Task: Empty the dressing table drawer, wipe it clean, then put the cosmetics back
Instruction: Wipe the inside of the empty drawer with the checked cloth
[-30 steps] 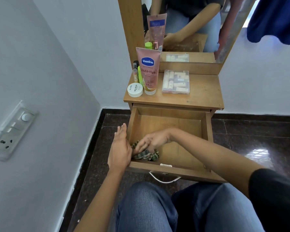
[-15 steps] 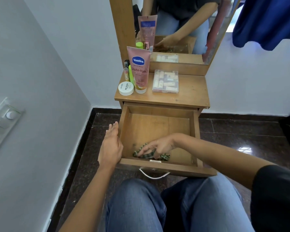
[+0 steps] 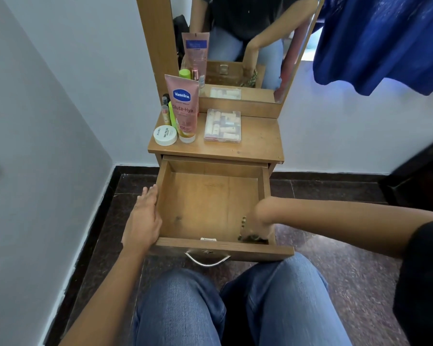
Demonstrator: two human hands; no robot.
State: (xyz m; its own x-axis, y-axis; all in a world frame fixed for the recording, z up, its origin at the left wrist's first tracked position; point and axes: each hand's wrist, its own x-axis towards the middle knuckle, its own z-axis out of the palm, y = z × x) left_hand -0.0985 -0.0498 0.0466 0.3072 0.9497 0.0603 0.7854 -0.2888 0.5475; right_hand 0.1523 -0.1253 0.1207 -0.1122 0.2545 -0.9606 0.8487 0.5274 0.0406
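Observation:
The wooden drawer (image 3: pixel 210 246) is pulled out and holds only a green patterned cloth (image 3: pixel 251 237) in its front right corner. My right hand (image 3: pixel 261 218) is bent down into that corner, blurred, gripping the cloth. My left hand (image 3: pixel 143 218) rests flat against the outside of the drawer's left wall, fingers straight. On the dressing table top (image 3: pixel 260 144) stand a pink Vaseline tube (image 3: pixel 184 108), a white jar (image 3: pixel 165 135), a green tube (image 3: pixel 171 117), a small bottle (image 3: pixel 165 113) and a clear box of small cosmetics (image 3: pixel 223 126).
A mirror (image 3: pixel 235 41) rises behind the tabletop. A blue garment (image 3: pixel 380 41) hangs at the upper right. White walls close in on the left and behind; a dark object (image 3: pixel 420 176) stands at the right. My knees sit just below the drawer handle (image 3: pixel 206 261).
My right hand has swept the cloth from the drawer's front left along the front to the front right corner. My left hand has stayed on the drawer's left side.

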